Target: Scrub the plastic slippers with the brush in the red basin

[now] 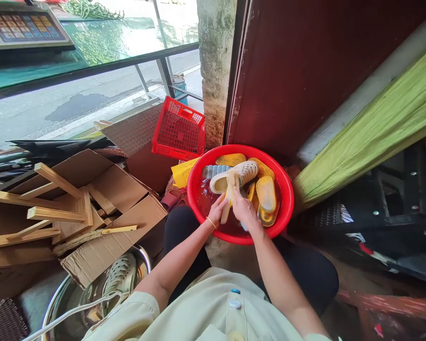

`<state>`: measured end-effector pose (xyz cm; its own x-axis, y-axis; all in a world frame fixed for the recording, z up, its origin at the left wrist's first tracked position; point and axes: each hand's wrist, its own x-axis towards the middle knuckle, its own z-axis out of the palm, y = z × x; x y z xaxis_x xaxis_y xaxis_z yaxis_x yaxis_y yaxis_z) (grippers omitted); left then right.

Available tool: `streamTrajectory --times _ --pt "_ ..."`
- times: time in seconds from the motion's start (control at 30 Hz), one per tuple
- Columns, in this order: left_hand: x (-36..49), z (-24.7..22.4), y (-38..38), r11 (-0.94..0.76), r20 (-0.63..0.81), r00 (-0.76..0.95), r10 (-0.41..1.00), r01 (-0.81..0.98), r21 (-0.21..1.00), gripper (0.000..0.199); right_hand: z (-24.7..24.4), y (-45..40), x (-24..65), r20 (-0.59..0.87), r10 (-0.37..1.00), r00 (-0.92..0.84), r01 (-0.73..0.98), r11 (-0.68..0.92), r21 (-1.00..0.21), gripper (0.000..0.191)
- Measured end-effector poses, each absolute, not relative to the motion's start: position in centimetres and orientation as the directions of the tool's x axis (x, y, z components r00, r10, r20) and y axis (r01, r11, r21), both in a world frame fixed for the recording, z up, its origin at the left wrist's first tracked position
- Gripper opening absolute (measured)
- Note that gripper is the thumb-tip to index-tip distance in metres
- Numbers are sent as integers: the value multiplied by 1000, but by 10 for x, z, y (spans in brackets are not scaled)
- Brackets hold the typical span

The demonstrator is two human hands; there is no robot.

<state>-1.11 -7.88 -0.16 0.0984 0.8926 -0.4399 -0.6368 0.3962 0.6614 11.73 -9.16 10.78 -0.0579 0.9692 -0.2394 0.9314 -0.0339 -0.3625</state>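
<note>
Over a red basin (287,208), my left hand (218,209) grips a pale sandal (226,214) with some yellow along it. My right hand (244,208) is closed and pressed against the sandal's upper side; its fingers are partly hidden, and I cannot make out what they hold. Just beyond my hands, a white clog (246,171) with holes lies across the other footwear. Yellow slippers (266,193) rest at the right side of the basin, and a grey-blue slipper (215,171) lies at the left. Reddish-looking water shows at the bottom.
A red crate (181,128) stands behind the basin beside a worn pillar (216,71). Left are a cardboard box (128,218) with wooden stools (64,208), and a metal basin (53,303) holding a clog (122,272). A green curtain (369,132) hangs at right.
</note>
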Motion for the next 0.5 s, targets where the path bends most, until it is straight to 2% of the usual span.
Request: streamTrajectory --times 0.1,0.2,0.4,0.5 --pt "-13 -2 -79 409 -465 95 880 -651 640 52 112 -68 124 -269 959 -87 909 -33 -415 52" --pt "-13 -3 -80 382 -452 78 889 -670 636 54 109 -79 128 -274 957 -94 915 -25 -403 55" --pt "-10 -7 -76 363 -466 29 884 -670 647 52 83 -174 131 -318 928 -192 927 66 -369 62" --pt "-10 -8 -73 387 -460 105 882 -718 579 51 79 -206 140 -322 923 -213 932 93 -351 60"
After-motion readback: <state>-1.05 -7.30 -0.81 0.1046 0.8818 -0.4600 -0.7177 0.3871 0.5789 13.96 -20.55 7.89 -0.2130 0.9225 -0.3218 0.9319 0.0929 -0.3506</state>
